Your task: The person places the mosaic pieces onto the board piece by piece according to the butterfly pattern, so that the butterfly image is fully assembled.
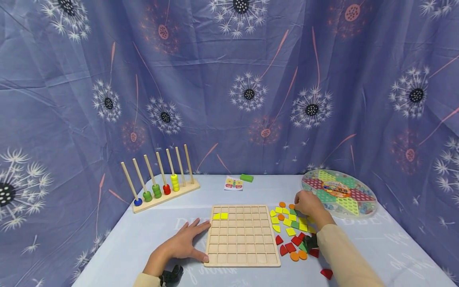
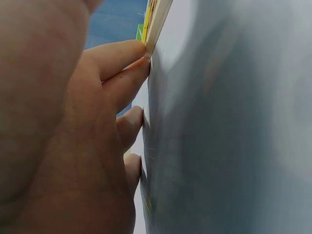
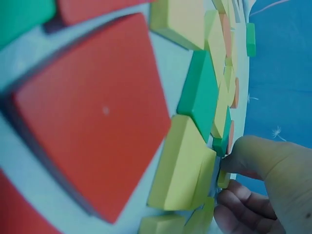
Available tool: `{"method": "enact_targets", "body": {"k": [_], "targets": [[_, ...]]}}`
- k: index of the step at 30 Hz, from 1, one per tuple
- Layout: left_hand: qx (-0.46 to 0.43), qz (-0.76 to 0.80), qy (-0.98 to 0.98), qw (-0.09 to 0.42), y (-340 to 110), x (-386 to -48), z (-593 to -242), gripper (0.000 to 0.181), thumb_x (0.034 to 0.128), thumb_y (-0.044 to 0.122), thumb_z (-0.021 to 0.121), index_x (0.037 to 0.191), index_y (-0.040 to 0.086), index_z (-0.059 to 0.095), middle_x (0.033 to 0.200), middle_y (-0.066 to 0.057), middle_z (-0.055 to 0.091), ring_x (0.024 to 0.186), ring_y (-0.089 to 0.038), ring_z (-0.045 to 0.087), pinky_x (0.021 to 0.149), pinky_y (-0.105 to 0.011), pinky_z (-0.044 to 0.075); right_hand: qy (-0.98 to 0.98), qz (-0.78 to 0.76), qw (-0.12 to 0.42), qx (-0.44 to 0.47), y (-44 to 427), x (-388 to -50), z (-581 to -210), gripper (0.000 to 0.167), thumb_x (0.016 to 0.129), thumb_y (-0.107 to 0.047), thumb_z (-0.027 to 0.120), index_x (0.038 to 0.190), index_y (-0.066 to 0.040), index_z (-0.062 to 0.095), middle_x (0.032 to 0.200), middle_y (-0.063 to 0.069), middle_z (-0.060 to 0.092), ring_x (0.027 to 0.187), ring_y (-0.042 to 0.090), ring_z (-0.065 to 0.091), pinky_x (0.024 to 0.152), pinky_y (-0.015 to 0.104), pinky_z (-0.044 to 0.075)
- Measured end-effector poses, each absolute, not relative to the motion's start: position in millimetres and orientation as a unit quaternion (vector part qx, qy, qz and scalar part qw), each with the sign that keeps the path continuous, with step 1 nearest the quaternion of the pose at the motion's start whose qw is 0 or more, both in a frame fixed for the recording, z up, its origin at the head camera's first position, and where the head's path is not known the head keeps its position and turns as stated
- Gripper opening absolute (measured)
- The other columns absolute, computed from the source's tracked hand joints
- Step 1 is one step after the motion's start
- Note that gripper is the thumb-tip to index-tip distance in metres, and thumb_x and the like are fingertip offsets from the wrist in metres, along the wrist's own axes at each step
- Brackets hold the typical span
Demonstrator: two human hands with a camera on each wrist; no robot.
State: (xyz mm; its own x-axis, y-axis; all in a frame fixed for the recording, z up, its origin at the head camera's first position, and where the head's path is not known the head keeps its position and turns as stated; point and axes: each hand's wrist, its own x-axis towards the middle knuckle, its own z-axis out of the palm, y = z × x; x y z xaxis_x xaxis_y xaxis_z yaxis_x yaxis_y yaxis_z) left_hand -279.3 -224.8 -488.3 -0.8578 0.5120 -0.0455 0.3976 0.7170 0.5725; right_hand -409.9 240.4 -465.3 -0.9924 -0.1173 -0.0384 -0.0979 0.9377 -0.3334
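A square wooden grid board lies at the middle of the table, two yellow pieces set side by side in its upper left cells. My left hand is spread at the board's left side. Its thumb rests at the near left corner, and in the left wrist view fingertips touch the wooden edge. Over the far part of the loose coloured pieces is my right hand. In the right wrist view, its thumb and fingers pinch a small yellow piece, partly hidden by them.
Red pieces, orange discs and green pieces lie right of the board. A peg stand with rings is at back left; a picture card, green block and round star-patterned game board stand farther back.
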Motion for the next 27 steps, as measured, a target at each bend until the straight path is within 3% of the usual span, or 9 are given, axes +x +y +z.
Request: {"method": "enact_targets", "body": {"k": [7, 27], "targets": [[0.248, 0.278, 0.923, 0.098, -225.5, -281.0, -489.3, 0.106, 0.0636, 0.064, 0.078, 0.149, 0.018, 0.038, 0.153, -0.001, 0.033, 0.144, -0.034, 0.013, 0.112, -0.059, 0.004, 0.983, -0.175, -0.008, -0.05, 233.6, -409.9, -465.6, 0.039, 0.077, -0.024, 0.081, 0.104, 0.002, 0.069, 0.092, 0.01, 0.065, 0.08, 0.027, 0.057, 0.078, 0.048, 0.051], [0.244, 0.275, 0.924, 0.105, -226.0, -281.9, -490.8, 0.105, 0.0633, 0.065, 0.078, 0.149, 0.02, 0.038, 0.153, -0.001, 0.033, 0.143, -0.034, 0.014, 0.111, -0.06, 0.005, 0.958, -0.247, -0.026, -0.143, 167.5, -398.1, -463.6, 0.031, 0.077, -0.016, 0.076, 0.105, -0.004, 0.073, 0.091, 0.003, 0.065, 0.072, 0.016, 0.055, 0.07, 0.037, 0.052]]}}
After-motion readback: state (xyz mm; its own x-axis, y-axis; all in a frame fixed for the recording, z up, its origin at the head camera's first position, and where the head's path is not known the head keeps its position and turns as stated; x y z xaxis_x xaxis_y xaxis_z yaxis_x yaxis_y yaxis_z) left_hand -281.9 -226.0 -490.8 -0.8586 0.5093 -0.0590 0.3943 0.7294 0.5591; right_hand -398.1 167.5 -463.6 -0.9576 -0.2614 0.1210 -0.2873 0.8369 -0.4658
